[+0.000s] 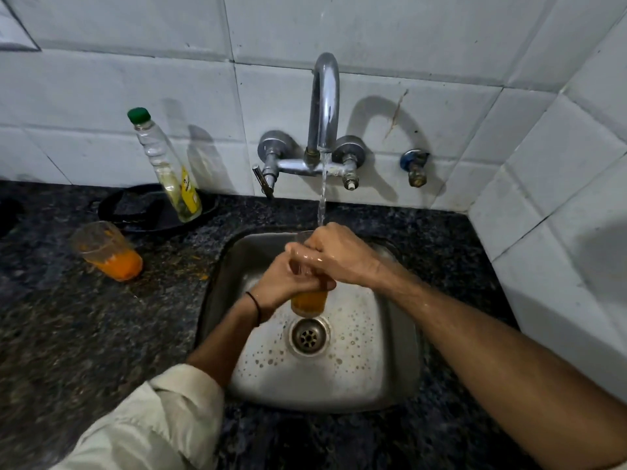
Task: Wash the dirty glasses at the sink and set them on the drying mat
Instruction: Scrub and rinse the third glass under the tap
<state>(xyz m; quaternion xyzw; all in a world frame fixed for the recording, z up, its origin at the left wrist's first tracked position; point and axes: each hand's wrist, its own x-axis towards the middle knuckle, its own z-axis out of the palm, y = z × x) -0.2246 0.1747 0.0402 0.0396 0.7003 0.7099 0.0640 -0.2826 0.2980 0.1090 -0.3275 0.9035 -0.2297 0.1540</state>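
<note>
Held glass point(308, 302): held upright over the sink point(400, 368), just above the drain point(308, 335); orange liquid is seen in its lower part.
Left hand point(283, 283): wrapped round the middle of the glass, with fingers curled tight against its wall; a dark band point(256, 304) is worn at the wrist.
Right hand point(339, 256): laid over the rim, its fingers bent down at the mouth; their tips are hidden.
Tap point(325, 103): a water stream point(322, 191) is dropped onto the right hand.
Second glass point(107, 252): stood on the dark counter point(84, 334) left of the sink, smeared with orange, orange residue at its base.
Bottle point(166, 167): green-capped, tilted, set in a black dish point(135, 212) by the tiled wall.
</note>
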